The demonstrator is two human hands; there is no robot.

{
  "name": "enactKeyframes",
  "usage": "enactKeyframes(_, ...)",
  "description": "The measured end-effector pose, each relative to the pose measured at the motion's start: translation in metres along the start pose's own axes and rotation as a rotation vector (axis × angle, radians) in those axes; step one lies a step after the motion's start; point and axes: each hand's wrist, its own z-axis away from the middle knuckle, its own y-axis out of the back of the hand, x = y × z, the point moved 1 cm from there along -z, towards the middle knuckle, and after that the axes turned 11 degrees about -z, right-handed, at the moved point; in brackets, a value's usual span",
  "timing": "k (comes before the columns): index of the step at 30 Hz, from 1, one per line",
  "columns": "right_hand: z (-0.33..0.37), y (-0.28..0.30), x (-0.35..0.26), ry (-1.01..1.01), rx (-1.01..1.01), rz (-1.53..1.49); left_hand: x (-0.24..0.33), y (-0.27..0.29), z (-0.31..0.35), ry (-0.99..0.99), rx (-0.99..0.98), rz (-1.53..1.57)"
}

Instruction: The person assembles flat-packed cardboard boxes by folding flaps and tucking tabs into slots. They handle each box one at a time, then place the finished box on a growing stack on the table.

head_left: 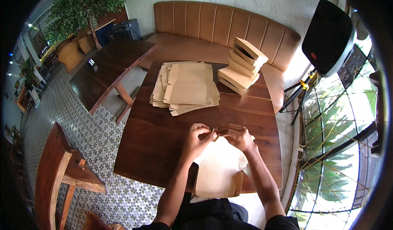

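A partly folded cardboard box point(217, 172) lies at the near edge of the dark wooden table, its far end bright with glare. My left hand point(199, 138) pinches a small flap at the box's far edge, thumb and fingertips together. Beside it, my right hand point(236, 135) is closed on the same far edge, fingers bent over the cardboard. The two hands almost touch. One side flap of the box stands up at its near right corner. Fingers hide most of the far edge.
Flat cardboard blanks point(190, 84) lie in a loose stack at the table's far left. Several folded boxes point(241, 68) are piled unevenly at the far right. Behind the table point(151, 148) curves a brown bench point(221, 23). A black speaker point(327, 37) on a stand is at the right.
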Motion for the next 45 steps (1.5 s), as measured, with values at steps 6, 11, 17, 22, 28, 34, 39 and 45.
enactKeyframes(6,-0.007,0.004,-0.006,0.009,-0.057,0.000,-0.002,-0.004,0.002,-0.049,0.023,0.050)
enactKeyframes(11,-0.012,0.011,-0.014,-0.022,-0.118,-0.029,-0.004,-0.002,0.004,-0.124,0.039,-0.048)
enactKeyframes(17,-0.009,0.009,-0.012,-0.085,-0.125,-0.031,-0.006,-0.002,0.006,-0.070,0.015,0.052)
enactKeyframes(22,-0.008,0.007,-0.008,-0.064,-0.125,-0.007,-0.007,0.004,0.005,-0.086,-0.018,-0.049)
enactKeyframes(28,-0.009,0.006,-0.012,-0.110,-0.087,-0.005,-0.004,-0.002,0.009,0.010,0.013,0.103)
enactKeyframes(34,-0.014,-0.002,-0.013,-0.214,-0.064,0.018,-0.001,-0.006,0.012,0.004,0.073,0.033)
enactKeyframes(39,-0.018,-0.006,-0.010,-0.189,-0.075,0.044,0.003,-0.005,0.013,0.090,0.056,-0.130)
enactKeyframes(45,-0.020,-0.009,-0.009,-0.178,-0.045,0.103,0.004,-0.002,0.014,0.004,-0.038,-0.064)
